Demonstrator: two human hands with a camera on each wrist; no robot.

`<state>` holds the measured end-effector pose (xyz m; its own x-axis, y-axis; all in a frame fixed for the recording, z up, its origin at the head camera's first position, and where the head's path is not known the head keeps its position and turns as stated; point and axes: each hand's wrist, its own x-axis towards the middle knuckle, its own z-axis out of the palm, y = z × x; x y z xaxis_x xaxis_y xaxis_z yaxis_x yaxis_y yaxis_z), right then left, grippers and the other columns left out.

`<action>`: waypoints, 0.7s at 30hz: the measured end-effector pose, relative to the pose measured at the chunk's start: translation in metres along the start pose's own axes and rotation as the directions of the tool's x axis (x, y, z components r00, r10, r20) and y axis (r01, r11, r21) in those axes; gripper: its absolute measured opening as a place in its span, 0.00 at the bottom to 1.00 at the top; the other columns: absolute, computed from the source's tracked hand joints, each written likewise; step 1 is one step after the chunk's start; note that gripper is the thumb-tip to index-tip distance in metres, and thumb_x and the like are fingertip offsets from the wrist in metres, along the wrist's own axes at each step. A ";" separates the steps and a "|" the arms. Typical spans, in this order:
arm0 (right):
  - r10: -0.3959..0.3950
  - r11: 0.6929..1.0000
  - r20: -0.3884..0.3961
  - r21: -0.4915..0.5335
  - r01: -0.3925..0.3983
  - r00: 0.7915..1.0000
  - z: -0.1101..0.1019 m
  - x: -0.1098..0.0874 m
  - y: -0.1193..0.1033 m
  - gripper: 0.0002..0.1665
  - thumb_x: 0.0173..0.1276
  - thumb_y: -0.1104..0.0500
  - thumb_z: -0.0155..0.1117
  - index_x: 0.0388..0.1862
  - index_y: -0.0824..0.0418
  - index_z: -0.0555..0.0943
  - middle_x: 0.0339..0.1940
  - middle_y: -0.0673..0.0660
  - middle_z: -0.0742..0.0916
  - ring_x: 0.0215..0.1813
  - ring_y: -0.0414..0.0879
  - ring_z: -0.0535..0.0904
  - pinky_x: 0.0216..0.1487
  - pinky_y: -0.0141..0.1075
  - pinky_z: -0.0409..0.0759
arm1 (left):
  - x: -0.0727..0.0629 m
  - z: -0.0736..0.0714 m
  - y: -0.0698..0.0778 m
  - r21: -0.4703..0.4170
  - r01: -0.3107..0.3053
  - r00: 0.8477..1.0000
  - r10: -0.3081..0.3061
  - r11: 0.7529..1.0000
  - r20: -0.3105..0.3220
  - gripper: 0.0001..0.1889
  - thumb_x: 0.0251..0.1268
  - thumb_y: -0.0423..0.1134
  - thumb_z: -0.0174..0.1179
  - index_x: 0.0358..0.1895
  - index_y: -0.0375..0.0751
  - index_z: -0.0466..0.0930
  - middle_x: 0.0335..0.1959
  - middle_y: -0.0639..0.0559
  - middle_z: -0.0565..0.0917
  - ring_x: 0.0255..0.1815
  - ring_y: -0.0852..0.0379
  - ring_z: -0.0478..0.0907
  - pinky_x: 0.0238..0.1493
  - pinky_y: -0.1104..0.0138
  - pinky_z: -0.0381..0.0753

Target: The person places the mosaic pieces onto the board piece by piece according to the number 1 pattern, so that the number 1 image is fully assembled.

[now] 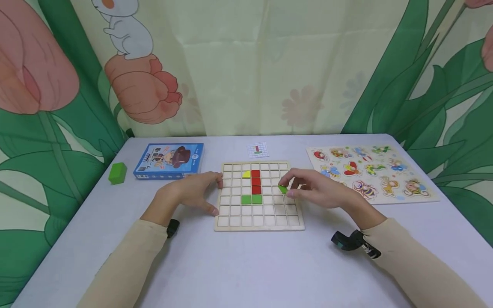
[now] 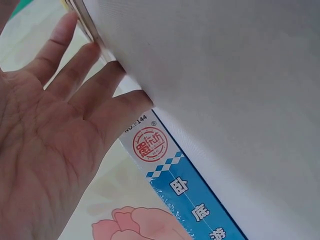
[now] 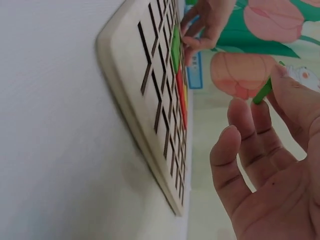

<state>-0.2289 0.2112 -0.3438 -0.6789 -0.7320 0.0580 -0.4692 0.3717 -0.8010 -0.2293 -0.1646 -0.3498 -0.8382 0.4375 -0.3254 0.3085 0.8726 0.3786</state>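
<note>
A wooden grid board (image 1: pixel 236 221) lies flat on the table. One column of it holds red tiles (image 1: pixel 256 181), with a yellow piece (image 1: pixel 246 174) left of the top one and green tiles (image 1: pixel 251 199) below. My left hand (image 1: pixel 194 190) touches the board's left edge, thumb and fingers spread along it; its palm (image 2: pixel 45 145) fills the left wrist view's left side. Over the board's right side, my right hand (image 1: pixel 317 188) pinches a small green tile (image 3: pixel 263 91) between thumb and fingers, its other fingers loosely bent.
A small pattern card (image 1: pixel 258 150) lies behind the board. Back left are a blue game box (image 1: pixel 169 161) and a green block (image 1: pixel 117 173). On the right is a picture puzzle board (image 1: pixel 373 175) with insects and animals. A printed curtain (image 1: pixel 246 68) hangs behind the table.
</note>
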 end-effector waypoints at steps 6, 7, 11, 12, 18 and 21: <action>0.003 0.999 -0.035 0.052 -0.001 0.999 0.003 0.015 -0.006 0.16 0.74 0.60 0.67 0.58 0.54 0.80 0.53 0.53 0.84 0.45 0.53 0.82 0.41 0.37 0.81 | -0.005 -0.002 -0.005 0.003 0.015 1.000 -0.015 1.000 -0.015 0.38 0.41 0.58 0.84 0.56 0.57 0.73 0.79 0.49 0.65 0.78 0.46 0.62 0.75 0.46 0.63; 0.004 0.998 -0.037 0.055 -0.002 0.999 0.003 0.017 -0.007 0.16 0.74 0.60 0.67 0.58 0.55 0.80 0.54 0.53 0.83 0.45 0.53 0.82 0.41 0.37 0.81 | -0.005 -0.002 -0.005 0.006 0.010 1.000 -0.010 1.000 -0.013 0.38 0.41 0.58 0.84 0.56 0.57 0.73 0.79 0.48 0.65 0.77 0.46 0.62 0.75 0.46 0.64; 0.007 0.998 -0.039 0.063 -0.005 0.999 0.003 0.020 -0.008 0.16 0.74 0.61 0.67 0.58 0.59 0.80 0.53 0.55 0.83 0.46 0.54 0.81 0.42 0.37 0.81 | -0.004 -0.004 -0.004 0.012 -0.008 1.000 0.008 1.000 -0.010 0.38 0.41 0.59 0.83 0.56 0.57 0.73 0.76 0.49 0.68 0.73 0.48 0.66 0.74 0.47 0.65; 0.011 0.998 -0.041 0.063 -0.008 0.999 0.003 0.020 -0.009 0.16 0.74 0.60 0.67 0.58 0.59 0.80 0.53 0.55 0.83 0.47 0.54 0.81 0.42 0.37 0.81 | -0.003 -0.004 -0.003 0.016 -0.015 1.000 0.015 1.000 -0.011 0.38 0.41 0.59 0.83 0.56 0.57 0.72 0.75 0.50 0.70 0.71 0.49 0.67 0.73 0.48 0.66; 0.022 0.997 -0.035 0.081 -0.019 0.999 0.004 0.022 -0.010 0.16 0.74 0.60 0.67 0.58 0.59 0.80 0.55 0.55 0.83 0.48 0.54 0.81 0.44 0.40 0.83 | 0.002 -0.002 -0.001 0.002 -0.032 0.999 0.032 1.000 -0.006 0.38 0.41 0.59 0.83 0.55 0.57 0.72 0.69 0.52 0.72 0.64 0.50 0.68 0.71 0.50 0.68; 0.005 0.995 -0.014 0.096 -0.004 1.000 0.007 0.025 -0.009 0.16 0.74 0.61 0.67 0.59 0.60 0.80 0.55 0.56 0.83 0.49 0.55 0.81 0.47 0.40 0.82 | 0.002 0.001 -0.002 -0.008 -0.022 1.000 0.022 1.000 0.000 0.38 0.40 0.60 0.83 0.55 0.57 0.73 0.71 0.51 0.72 0.64 0.50 0.68 0.71 0.50 0.68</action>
<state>-0.2377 0.1850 -0.3389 -0.6891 -0.7219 0.0626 -0.4106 0.3178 -0.8546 -0.2308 -0.1653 -0.3519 -0.8315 0.4563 -0.3168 0.3229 0.8611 0.3928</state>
